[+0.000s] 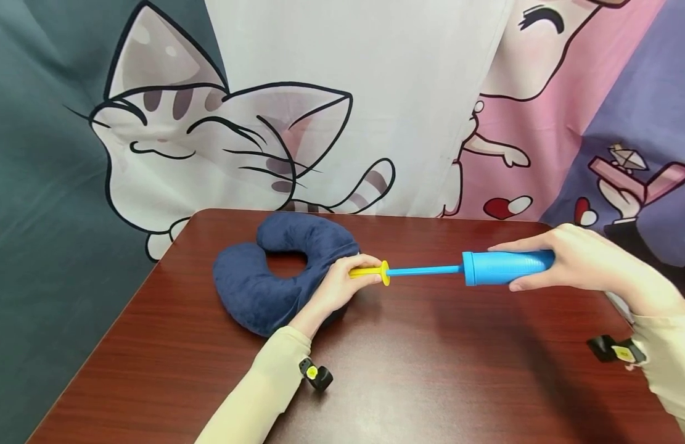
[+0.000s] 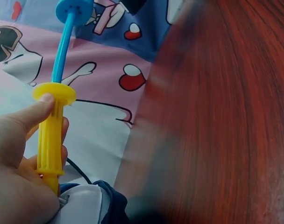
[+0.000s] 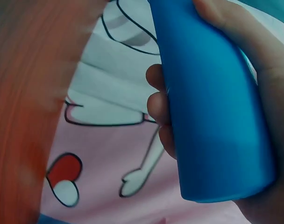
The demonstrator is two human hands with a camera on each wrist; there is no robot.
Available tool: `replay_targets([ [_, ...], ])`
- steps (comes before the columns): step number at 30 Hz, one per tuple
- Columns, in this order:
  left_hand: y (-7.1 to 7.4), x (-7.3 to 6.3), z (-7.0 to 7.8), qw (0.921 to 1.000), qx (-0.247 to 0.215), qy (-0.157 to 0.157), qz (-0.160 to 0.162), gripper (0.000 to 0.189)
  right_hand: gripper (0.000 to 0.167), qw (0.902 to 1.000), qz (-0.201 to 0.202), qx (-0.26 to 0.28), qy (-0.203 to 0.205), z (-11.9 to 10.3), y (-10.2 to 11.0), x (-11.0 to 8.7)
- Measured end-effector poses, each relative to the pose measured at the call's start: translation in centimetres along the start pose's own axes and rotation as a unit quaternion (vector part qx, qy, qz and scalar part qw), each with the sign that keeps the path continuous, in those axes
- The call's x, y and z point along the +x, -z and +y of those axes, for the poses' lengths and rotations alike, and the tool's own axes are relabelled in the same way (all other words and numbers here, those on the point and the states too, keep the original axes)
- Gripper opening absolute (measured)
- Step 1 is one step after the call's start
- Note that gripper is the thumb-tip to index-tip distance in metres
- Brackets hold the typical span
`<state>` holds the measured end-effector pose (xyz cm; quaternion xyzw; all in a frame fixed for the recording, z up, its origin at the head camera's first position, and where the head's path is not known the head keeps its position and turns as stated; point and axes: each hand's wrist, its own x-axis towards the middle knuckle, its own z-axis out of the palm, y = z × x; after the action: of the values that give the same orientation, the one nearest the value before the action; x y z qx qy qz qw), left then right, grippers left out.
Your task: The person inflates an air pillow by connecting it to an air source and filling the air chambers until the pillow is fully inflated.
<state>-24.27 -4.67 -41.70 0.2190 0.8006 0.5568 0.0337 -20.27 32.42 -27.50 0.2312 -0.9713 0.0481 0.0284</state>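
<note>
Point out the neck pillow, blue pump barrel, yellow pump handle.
Navy neck pillow (image 1: 272,296): head view, near side.
Blue pump barrel (image 3: 212,119): right wrist view, mid-body.
Yellow pump handle (image 2: 50,140): left wrist view, ribbed section.

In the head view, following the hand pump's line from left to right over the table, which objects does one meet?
Navy U-shaped neck pillow → yellow pump handle → thin blue pump rod → blue pump barrel.
</note>
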Motion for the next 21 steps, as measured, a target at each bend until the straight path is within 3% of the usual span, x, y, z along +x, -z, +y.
replay_targets([
  [7,0.1,0.0,0.2,0.9999,-0.014,0.001,0.009,0.027,0.064,0.9979,0.005,0.013,0.064,-1.5,-1.5,2.3],
  [21,0.2,0.2,0.7,0.9997,-0.020,0.006,0.011,0.028,0.065,0.9937,-0.024,0.054,0.095,-5.2,-3.9,6.8],
])
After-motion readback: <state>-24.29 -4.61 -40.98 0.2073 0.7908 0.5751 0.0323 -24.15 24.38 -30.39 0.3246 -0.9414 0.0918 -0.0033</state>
